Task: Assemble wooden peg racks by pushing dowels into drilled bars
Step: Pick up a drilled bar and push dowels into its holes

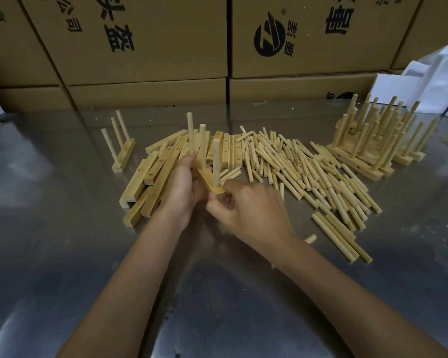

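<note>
Cardboard cartons [150, 40] stacked behind the work surface carry black Chinese characters, printed upside down from this viewpoint; "公司" is legible on one, and a round black logo [269, 38] with diagonal stripes on another. No other wording can be made out.

The rack in hand [209, 180] is a pale wooden bar with three round dowels standing upright from it, the nearest dowel seated close to the bar's near end. The left hand [183, 186] grips the bar's far portion, fingers curled round it at the base of the rear dowels. The right hand [246, 206] pinches the near end of the bar, thumb and curled fingers closed on it.

Just beyond the left fingers lie loose drilled bars [150, 177]. Beyond and right of the right fingers spreads a heap of loose dowels [308, 171]. Finished racks [373, 143] stand further right; one finished rack [120, 146] stands apart, left of the left fingers, on the metal table [62, 228].
</note>
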`<state>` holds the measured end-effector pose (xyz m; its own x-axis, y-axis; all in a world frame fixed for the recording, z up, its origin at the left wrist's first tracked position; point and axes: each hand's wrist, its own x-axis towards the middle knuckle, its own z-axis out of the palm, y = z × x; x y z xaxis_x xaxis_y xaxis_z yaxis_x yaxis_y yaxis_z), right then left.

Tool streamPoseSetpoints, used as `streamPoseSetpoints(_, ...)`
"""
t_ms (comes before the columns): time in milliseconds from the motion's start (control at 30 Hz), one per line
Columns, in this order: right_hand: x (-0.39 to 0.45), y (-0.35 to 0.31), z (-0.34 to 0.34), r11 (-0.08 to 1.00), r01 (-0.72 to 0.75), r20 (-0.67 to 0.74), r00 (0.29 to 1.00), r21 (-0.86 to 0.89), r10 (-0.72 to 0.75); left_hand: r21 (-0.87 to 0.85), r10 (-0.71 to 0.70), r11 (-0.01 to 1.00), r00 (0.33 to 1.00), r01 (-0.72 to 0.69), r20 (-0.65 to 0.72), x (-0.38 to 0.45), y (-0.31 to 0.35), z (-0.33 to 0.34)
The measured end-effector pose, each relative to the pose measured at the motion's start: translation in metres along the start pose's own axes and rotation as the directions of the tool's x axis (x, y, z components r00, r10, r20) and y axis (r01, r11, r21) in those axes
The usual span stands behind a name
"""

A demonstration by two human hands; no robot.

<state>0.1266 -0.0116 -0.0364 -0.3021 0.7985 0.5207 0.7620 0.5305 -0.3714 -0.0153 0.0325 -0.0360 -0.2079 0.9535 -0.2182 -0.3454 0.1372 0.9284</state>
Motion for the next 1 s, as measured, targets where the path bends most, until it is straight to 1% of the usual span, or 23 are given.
streamPoseSetpoints(67, 0.001, 0.005, 0.0, 1.0, -0.015, 0.015, 1.0, -0.002, 0.015, 0.071, 0.104, 0.992, 0.992, -0.1, -0.068, 0.004, 0.0, -0.003)
streamPoseSetpoints(100, 0.001, 0.006, 0.001, 1.0, -0.024, 0.03, 0.999, -0.006, 0.024, 0.107, 0.151, 0.984, 0.986, -0.143, -0.074, 0.004, 0.0, -0.004)
streamPoseSetpoints(133, 0.001, 0.008, 0.001, 0.999, -0.031, 0.04, 0.999, -0.016, 0.032, 0.125, 0.186, 0.976, 0.981, -0.178, -0.052, 0.005, 0.002, -0.006)
streamPoseSetpoints(167, 0.002, 0.008, 0.001, 0.999, -0.038, 0.044, 0.998, -0.028, 0.039, 0.129, 0.203, 0.971, 0.979, -0.2, -0.01, 0.003, 0.003, -0.007)
streamPoseSetpoints(267, 0.003, 0.01, 0.0, 0.998, -0.047, 0.033, 0.998, -0.048, 0.049, 0.167, 0.196, 0.963, 0.975, -0.212, 0.109, -0.001, 0.007, -0.008)
streamPoseSetpoints(367, 0.003, 0.012, -0.002, 0.998, -0.06, 0.03, 0.998, -0.029, 0.061, 0.234, 0.205, 0.945, 0.971, -0.229, 0.122, -0.001, 0.005, -0.008)
streamPoseSetpoints(500, 0.003, 0.014, -0.003, 0.996, -0.086, 0.041, 0.995, -0.007, 0.087, 0.204, 0.184, 0.957, 0.975, -0.207, 0.126, -0.001, 0.004, -0.009)
streamPoseSetpoints(600, 0.004, 0.016, -0.005, 0.996, -0.084, -0.017, 0.996, -0.015, 0.083, 0.2, 0.193, 0.957, 0.976, -0.211, 0.104, 0.001, 0.003, -0.009)
streamPoseSetpoints(667, 0.005, 0.016, -0.005, 0.997, -0.083, -0.026, 0.996, 0.005, 0.083, 0.189, 0.193, 0.96, 0.978, -0.205, 0.082, 0.002, 0.001, -0.009)
streamPoseSetpoints(733, 0.006, 0.017, -0.004, 0.991, -0.115, -0.016, 0.993, 0.075, 0.117, 0.156, 0.183, 0.969, 0.98, -0.194, 0.079, 0.002, 0.0, -0.008)
streamPoseSetpoints(800, 0.009, 0.019, -0.004, 0.971, -0.168, -0.019, 0.985, 0.169, 0.173, 0.1, 0.172, 0.978, 0.979, -0.183, 0.108, 0.003, -0.001, -0.008)
streamPoseSetpoints(867, 0.013, 0.024, -0.009, 0.947, -0.213, -0.045, 0.972, 0.241, 0.23, 0.003, 0.168, 0.985, 0.975, -0.17, 0.147, 0.003, 0.0, -0.008)
streamPoseSetpoints(900, 0.016, 0.026, -0.012, 0.935, -0.228, -0.057, 0.966, 0.271, 0.252, -0.044, 0.17, 0.985, 0.975, -0.165, 0.144, 0.004, 0.0, -0.008)
streamPoseSetpoints(933, 0.018, 0.029, -0.015, 0.926, -0.237, -0.066, 0.962, 0.295, 0.267, -0.067, 0.18, 0.983, 0.977, -0.173, 0.112, 0.005, 0.0, -0.008)
streamPoseSetpoints(1000, 0.023, 0.031, -0.019, 0.921, -0.237, -0.069, 0.96, 0.309, 0.271, -0.06, 0.2, 0.978, 0.98, -0.2, -0.02, 0.007, -0.004, -0.009)
